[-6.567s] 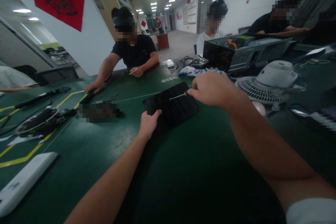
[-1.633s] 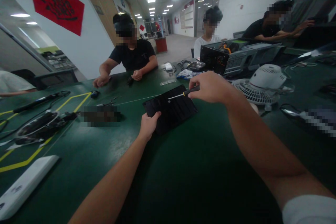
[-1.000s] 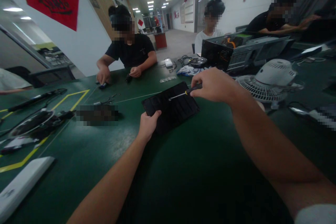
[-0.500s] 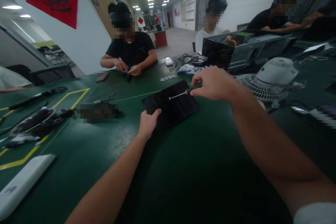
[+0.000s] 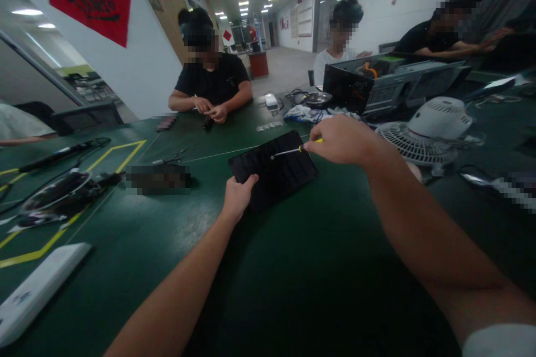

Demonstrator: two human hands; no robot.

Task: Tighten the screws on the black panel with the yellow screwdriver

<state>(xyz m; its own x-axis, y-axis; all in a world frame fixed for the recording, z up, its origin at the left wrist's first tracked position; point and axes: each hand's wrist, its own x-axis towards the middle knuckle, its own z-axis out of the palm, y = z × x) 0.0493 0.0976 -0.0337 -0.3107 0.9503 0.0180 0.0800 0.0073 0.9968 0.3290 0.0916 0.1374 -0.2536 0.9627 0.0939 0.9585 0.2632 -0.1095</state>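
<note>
Two bare hands work on a flat black device [image 5: 274, 170] lying on the green table [image 5: 318, 268], roughly at its middle and just ahead of the person. Left hand [image 5: 237, 196] grips the near left corner of the device, thumb on top and fingers curled under the edge, pinning it to the table. Right hand [image 5: 341, 139] is clenched around the handle of a small screwdriver [image 5: 293, 150]; handle shows yellow and black, and the thin metal shaft runs leftward with its tip down on the device's upper surface near the far edge. Whether the tip sits in a screw head cannot be told. To the right of the device, well apart, a white desk fan [image 5: 431, 131] lies on its side. Behind it stands an opened computer case [image 5: 385, 86], with a metal bowl [image 5: 318, 99] just to its left. Across the table a person in a black shirt [image 5: 213, 81] holds both hands together over a small dark object. Near left, a white flat device [image 5: 37, 287] rests on the table beside yellow tape lines [image 5: 50, 242].
</note>
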